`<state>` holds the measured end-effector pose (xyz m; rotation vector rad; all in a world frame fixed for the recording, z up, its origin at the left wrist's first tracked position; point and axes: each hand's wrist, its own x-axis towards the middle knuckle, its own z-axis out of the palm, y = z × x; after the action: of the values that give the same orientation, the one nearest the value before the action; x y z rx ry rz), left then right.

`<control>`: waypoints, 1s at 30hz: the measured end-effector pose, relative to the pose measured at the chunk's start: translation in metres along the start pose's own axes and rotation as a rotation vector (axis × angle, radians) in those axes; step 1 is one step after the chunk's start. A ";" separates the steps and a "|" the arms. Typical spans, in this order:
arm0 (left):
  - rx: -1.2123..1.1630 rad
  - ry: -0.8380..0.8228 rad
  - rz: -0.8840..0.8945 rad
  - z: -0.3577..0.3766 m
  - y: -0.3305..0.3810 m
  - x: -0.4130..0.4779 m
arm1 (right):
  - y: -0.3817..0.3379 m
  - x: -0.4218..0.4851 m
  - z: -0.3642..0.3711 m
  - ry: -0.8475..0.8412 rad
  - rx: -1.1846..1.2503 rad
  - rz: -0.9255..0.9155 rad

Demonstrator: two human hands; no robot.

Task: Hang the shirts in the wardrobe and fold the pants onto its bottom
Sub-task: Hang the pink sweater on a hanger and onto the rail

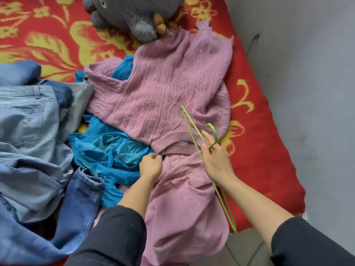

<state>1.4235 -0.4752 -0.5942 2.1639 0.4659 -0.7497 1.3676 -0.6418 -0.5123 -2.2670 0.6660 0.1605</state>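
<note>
Head view — right hand (pixel 215 162) gripping green hanger (pixel 215 134), long axis near-to-far

bare blanket (pixel 255 104) right, jeans (pixel 26 120) crowding left

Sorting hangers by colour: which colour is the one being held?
Bright green; the hanger shows best in the head view.

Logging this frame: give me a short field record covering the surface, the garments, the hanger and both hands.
surface: bed with red and yellow floral blanket
top garment: pink knit sweater, laid flat, collar toward the person
under it: teal garment; second pink garment
left side: jeans pile
far end: grey plush toy
right hand: holds green hanger near its hook
left hand: fingers curled at collar's end; grip unclear
progress: hanger not yet inside sweater
</note>
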 end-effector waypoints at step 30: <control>-0.405 -0.189 0.977 -0.288 0.212 -0.141 | -0.236 0.033 -0.098 -0.134 0.392 -0.504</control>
<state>1.5357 -0.3965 -0.2352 1.6220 -0.4920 -0.2555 1.5079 -0.5871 -0.3032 -1.9506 0.0339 -0.0607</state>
